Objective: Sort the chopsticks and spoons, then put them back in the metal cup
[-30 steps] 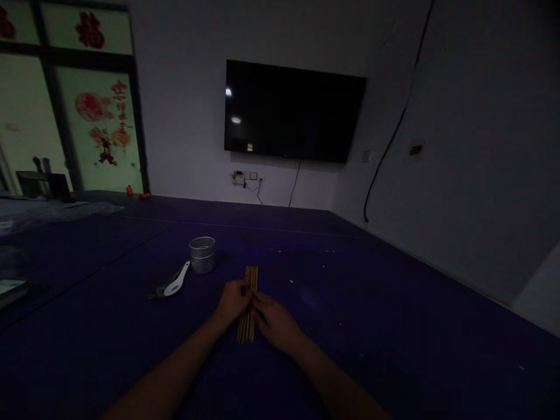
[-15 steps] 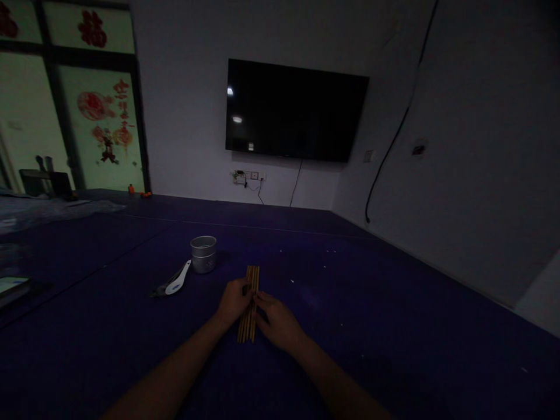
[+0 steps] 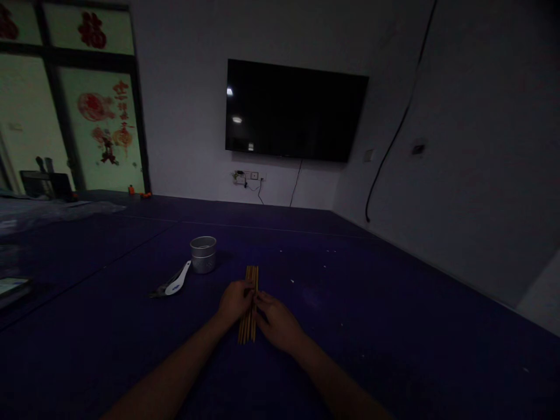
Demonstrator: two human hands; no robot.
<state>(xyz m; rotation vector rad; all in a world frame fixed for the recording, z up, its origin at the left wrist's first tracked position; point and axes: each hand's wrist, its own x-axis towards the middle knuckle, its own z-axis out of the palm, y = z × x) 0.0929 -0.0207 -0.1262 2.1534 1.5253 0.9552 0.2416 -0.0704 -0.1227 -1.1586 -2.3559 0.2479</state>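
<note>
A bundle of wooden chopsticks (image 3: 251, 277) lies lengthwise on the dark blue surface (image 3: 350, 326) in front of me. My left hand (image 3: 233, 302) presses against the bundle's left side with fingers curled. From the right, my right hand (image 3: 276, 321) closes on the same bundle with its fingertips together. The middle of the chopsticks is hidden between both hands.
A small metal cup (image 3: 203, 254) stands to the upper left of the chopsticks. Beside it lie a white spoon (image 3: 177, 283) and a dark utensil (image 3: 156, 291). A black television (image 3: 295, 111) hangs on the far wall. A flat object (image 3: 11, 288) rests at the left edge.
My hands stay on the chopsticks, with the fingers shifting only slightly. The view has barely moved.
</note>
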